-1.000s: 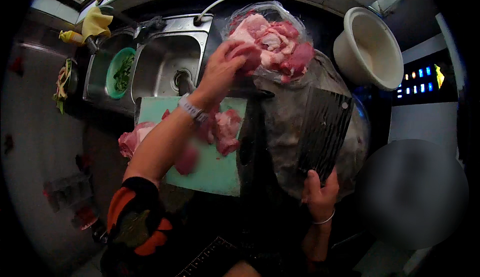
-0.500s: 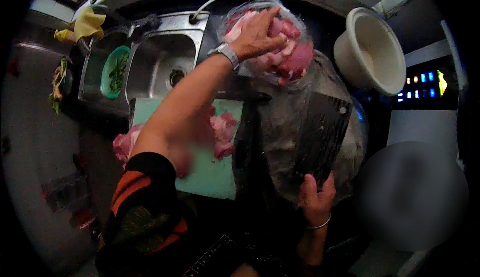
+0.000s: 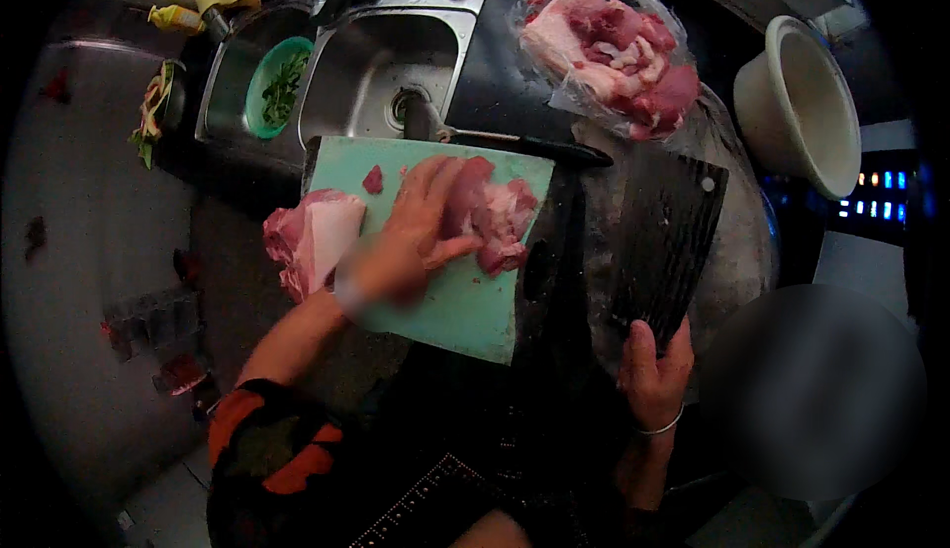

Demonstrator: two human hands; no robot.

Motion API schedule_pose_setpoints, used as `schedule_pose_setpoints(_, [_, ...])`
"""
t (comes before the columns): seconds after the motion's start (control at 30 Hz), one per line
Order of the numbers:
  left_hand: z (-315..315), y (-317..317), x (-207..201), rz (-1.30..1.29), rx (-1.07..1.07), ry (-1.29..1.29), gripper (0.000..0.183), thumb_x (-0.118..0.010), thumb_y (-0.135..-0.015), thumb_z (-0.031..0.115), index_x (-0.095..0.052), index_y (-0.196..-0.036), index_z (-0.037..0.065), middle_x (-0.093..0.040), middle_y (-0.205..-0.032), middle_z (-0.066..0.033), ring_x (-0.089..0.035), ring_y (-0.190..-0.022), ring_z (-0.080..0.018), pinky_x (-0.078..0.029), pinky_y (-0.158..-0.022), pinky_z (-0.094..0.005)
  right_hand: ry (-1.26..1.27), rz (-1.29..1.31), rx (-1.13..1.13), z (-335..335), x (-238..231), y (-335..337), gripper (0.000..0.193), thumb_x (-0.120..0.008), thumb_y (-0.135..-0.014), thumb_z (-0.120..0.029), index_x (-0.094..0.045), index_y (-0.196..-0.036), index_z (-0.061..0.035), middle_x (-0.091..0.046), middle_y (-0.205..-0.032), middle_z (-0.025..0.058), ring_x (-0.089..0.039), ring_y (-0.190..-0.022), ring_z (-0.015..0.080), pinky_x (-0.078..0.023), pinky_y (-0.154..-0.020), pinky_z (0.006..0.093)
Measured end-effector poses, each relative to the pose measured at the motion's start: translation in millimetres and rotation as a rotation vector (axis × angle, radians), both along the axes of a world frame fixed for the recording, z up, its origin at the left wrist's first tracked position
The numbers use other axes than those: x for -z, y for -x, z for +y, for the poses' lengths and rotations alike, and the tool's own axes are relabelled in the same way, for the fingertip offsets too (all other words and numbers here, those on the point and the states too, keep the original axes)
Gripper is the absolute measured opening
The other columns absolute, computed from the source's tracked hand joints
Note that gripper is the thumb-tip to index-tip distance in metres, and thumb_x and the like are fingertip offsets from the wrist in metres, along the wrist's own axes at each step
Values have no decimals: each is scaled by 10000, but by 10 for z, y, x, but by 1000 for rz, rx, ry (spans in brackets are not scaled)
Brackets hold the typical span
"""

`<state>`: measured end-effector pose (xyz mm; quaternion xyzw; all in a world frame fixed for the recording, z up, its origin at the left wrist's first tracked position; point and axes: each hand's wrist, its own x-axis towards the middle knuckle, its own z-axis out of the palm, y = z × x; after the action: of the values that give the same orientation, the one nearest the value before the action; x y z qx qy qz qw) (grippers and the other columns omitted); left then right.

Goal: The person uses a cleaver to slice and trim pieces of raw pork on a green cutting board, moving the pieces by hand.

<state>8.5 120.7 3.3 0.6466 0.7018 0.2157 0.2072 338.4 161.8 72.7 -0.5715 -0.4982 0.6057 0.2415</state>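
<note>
My left hand [image 3: 414, 236] lies on the pale green cutting board [image 3: 445, 325]. Its fingers are stretched and its thumb is spread against a piece of raw meat [image 3: 507, 214]. A larger piece of meat with a pale fat layer [image 3: 334, 236] rests at the board's left edge, and a small scrap of meat [image 3: 373, 180] sits above it. My right hand [image 3: 655, 375] is closed round the lower end of a dark, broad-bladed cleaver [image 3: 671, 241]; the handle is mostly hidden in the grip. The blade is over a round, greyish chopping block [image 3: 744, 241].
Behind the block, a clear plastic bag [image 3: 569, 88] holds more raw meat [image 3: 618, 44]. A steel sink [image 3: 341, 63] with a green basin [image 3: 260, 103] of leafy greens stands at the far left. A knife [image 3: 554, 147] lies behind the board. A cream tub [image 3: 757, 118] is at right.
My left hand has come off the bagged meat and moved down and left onto the meat on the board. My right hand still grips the cleaver. The whole view has shifted.
</note>
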Motion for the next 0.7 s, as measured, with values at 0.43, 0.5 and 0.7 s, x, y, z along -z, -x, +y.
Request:
schedule_pose_setpoints(0.43, [101, 783, 56, -1344, -462, 261, 425, -595, -857, 135, -540, -1246, -27, -633, -1184, -156, -669, -994, -243, -569, -840, -364, 2, 35, -26, -213, 38, 139, 230, -560, -974, -104, -489, -1177, -23, -503, -617, -13, -441, -435, 60, -361, -384, 220])
schedule_pose_setpoints(0.5, [-13, 847, 167, -1682, -413, 248, 445, -506, -893, 138, -504, -1307, -28, -613, -1237, -176, -645, -1079, -282, -543, -931, -414, -4, 26, -36, -237, 43, 127, 233, -563, -972, -103, -490, -1178, -24, -505, -616, -11, -446, -435, 63, -365, -385, 222])
schedule_pose_setpoints(0.7, [17, 743, 27, -2016, -531, 216, 520, -549, -879, 153, -458, -1368, 0, -589, -1281, -172, -626, -1118, -308, -513, -984, -468, -4, 6, -31, -241, -34, 163, 225, -580, -964, -113, -534, -1159, -11, -571, -690, 5, -503, -494, 70, -386, -433, 236])
